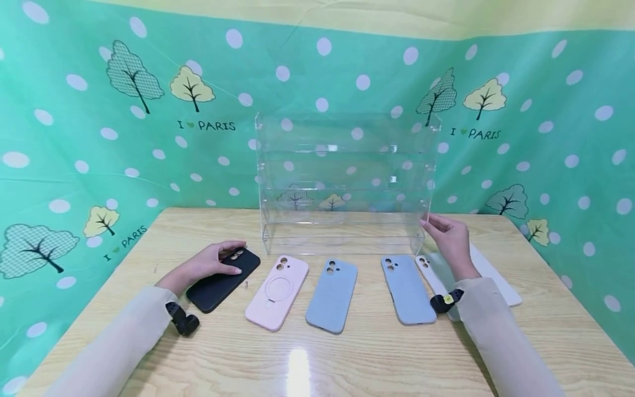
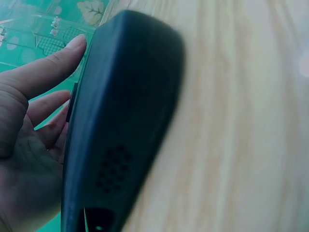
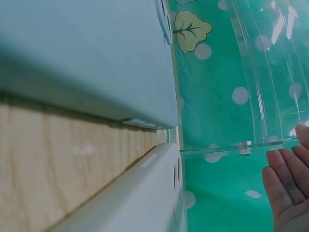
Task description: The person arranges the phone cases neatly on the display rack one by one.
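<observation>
My left hand (image 1: 210,263) lies over a black phone case (image 1: 215,291), its thumb across the back and its fingers near the camera-hole end. In the left wrist view, the case (image 2: 125,96) stands in front of the palm. My right hand (image 1: 451,240) pinches the right side panel of a clear acrylic display rack (image 1: 347,223) near its lower front edge. The thumb is on one side of the panel and the fingers (image 3: 285,181) on the other. Below the right forearm lies a white phone case (image 1: 430,275), partly hidden by the wrist.
In front of the rack lie a pink phone case (image 1: 273,300) with a ring and two light blue phone cases, one left (image 1: 329,300) and one right (image 1: 409,292). Another white flat piece (image 1: 496,281) lies beyond the right wrist. A green patterned cloth (image 1: 347,71) hangs behind the wooden table (image 1: 238,358).
</observation>
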`<action>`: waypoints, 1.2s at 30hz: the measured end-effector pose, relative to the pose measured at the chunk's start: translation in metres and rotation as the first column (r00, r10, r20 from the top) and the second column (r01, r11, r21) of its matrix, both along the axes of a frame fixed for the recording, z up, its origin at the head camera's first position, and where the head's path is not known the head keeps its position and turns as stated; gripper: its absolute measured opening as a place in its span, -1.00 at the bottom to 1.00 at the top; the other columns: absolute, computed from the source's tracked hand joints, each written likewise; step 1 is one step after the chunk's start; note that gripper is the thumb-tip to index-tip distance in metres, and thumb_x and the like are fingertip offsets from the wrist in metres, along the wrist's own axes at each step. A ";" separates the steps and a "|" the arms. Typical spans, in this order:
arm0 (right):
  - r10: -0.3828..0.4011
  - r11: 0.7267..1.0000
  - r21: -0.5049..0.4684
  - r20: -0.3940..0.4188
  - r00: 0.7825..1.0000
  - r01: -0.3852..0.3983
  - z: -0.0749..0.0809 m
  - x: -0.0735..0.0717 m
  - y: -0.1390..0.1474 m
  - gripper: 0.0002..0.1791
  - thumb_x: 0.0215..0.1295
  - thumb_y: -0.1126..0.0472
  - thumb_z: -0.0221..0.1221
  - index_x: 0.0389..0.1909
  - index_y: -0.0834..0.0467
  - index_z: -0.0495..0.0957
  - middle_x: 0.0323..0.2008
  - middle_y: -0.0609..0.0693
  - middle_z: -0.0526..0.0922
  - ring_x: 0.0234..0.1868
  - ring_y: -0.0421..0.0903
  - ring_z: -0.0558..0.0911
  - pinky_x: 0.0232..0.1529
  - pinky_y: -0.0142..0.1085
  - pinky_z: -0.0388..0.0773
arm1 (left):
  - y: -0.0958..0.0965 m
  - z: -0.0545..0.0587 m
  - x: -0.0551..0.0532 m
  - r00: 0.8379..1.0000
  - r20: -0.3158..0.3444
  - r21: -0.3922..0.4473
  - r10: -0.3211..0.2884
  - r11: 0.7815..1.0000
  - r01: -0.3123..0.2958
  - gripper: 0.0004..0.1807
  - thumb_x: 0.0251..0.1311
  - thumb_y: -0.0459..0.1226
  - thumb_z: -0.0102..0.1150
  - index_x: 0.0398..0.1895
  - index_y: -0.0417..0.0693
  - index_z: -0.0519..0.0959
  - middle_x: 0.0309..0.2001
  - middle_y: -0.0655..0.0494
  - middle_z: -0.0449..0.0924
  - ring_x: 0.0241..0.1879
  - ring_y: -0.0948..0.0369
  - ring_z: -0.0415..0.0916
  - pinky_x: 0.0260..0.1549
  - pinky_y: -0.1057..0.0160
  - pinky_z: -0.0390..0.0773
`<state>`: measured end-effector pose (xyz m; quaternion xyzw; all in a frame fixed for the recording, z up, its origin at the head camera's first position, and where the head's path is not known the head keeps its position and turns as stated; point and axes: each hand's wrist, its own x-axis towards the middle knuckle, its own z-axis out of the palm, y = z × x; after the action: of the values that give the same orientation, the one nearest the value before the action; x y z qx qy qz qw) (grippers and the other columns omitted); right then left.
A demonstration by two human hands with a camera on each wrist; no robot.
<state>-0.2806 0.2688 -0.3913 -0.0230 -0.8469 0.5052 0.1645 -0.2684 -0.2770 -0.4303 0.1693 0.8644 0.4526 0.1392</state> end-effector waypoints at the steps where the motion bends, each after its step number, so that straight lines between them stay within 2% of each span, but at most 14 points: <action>1: -0.002 1.000 0.005 0.005 1.000 0.002 0.000 0.000 0.000 -0.49 0.23 -0.05 0.22 0.06 0.23 0.55 -0.07 0.17 0.65 -0.28 -0.52 0.55 -0.19 -0.64 0.53 | 0.000 0.000 0.001 1.000 -0.002 -0.008 0.002 1.000 -0.002 -0.15 0.02 -0.22 0.39 0.36 -0.29 0.19 0.35 -0.28 0.18 0.30 -0.19 0.15 0.12 0.11 0.42; 4: -0.010 1.000 0.018 0.023 1.000 0.009 0.001 0.000 0.000 -0.52 0.23 -0.05 0.22 0.03 0.21 0.58 -0.07 0.15 0.65 -0.29 -0.52 0.55 -0.19 -0.62 0.53 | 0.001 0.001 0.003 1.000 -0.030 -0.044 -0.008 0.999 0.006 -0.13 0.02 -0.20 0.39 0.36 -0.30 0.19 0.35 -0.29 0.16 0.31 -0.21 0.12 0.17 -0.07 0.34; 9: -0.014 0.999 0.043 0.041 0.999 0.012 0.002 -0.001 0.001 -0.52 0.22 -0.07 0.22 0.02 0.19 0.59 -0.05 0.14 0.64 -0.24 -0.47 0.56 -0.14 -0.55 0.55 | 0.004 0.001 0.004 0.996 -0.086 -0.103 -0.035 0.994 0.026 -0.07 -0.04 -0.19 0.43 0.35 -0.37 0.16 0.33 -0.36 0.14 0.32 -0.25 0.07 0.22 -0.16 0.25; 15: -0.017 0.999 0.053 0.073 0.997 0.013 0.005 0.001 0.000 -0.50 0.24 -0.08 0.20 0.04 0.20 0.57 -0.01 0.14 0.62 0.01 -0.08 0.60 0.06 -0.19 0.57 | 0.007 0.004 0.006 0.993 -0.109 -0.129 -0.054 0.991 0.040 -0.03 -0.08 -0.18 0.46 0.34 -0.40 0.14 0.33 -0.39 0.13 0.32 -0.26 0.04 0.26 -0.23 0.15; 19: -0.020 0.999 0.036 0.087 0.996 0.017 0.005 0.003 -0.001 -0.49 0.24 -0.08 0.20 0.06 0.21 0.55 0.02 0.14 0.59 0.09 0.03 0.55 0.13 -0.12 0.51 | 0.008 0.005 0.008 0.991 -0.125 -0.155 -0.048 0.988 0.028 -0.03 -0.09 -0.14 0.47 0.34 -0.36 0.18 0.32 -0.38 0.16 0.31 -0.26 0.07 0.24 -0.22 0.18; 30: -0.031 0.999 0.039 0.086 0.996 0.028 0.006 0.005 -0.001 -0.42 0.22 -0.17 0.17 0.07 0.19 0.54 0.03 0.14 0.59 0.08 0.05 0.56 0.15 -0.08 0.50 | 0.014 0.010 0.011 0.981 -0.196 -0.228 -0.015 0.973 -0.031 0.02 -0.14 -0.07 0.48 0.36 -0.29 0.18 0.28 -0.35 0.20 0.23 -0.20 0.21 0.14 -0.14 0.33; 33: -0.039 0.998 0.050 0.094 0.995 0.035 0.006 0.006 0.000 -0.43 0.23 -0.17 0.16 0.07 0.19 0.54 0.03 0.13 0.59 0.05 0.01 0.58 0.14 -0.10 0.51 | 0.016 0.012 0.009 0.983 -0.183 -0.225 0.010 0.973 -0.052 0.03 -0.13 -0.11 0.48 0.37 -0.34 0.14 0.26 -0.38 0.23 0.20 -0.22 0.25 0.13 -0.12 0.35; 36: -0.039 0.998 0.060 0.106 0.994 0.033 0.006 0.006 -0.001 -0.42 0.23 -0.19 0.16 0.06 0.19 0.55 0.02 0.12 0.60 -0.08 -0.21 0.62 0.08 -0.19 0.56 | 0.015 0.013 0.007 0.989 -0.128 -0.185 0.079 0.977 -0.102 -0.02 -0.04 -0.15 0.43 0.36 -0.40 0.11 0.20 -0.42 0.30 0.17 -0.24 0.31 0.10 -0.08 0.41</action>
<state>-0.2744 0.2683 -0.3855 -0.0606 -0.8683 0.4754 0.1283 -0.2618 -0.2624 -0.4172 0.1426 0.9174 0.3624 0.0818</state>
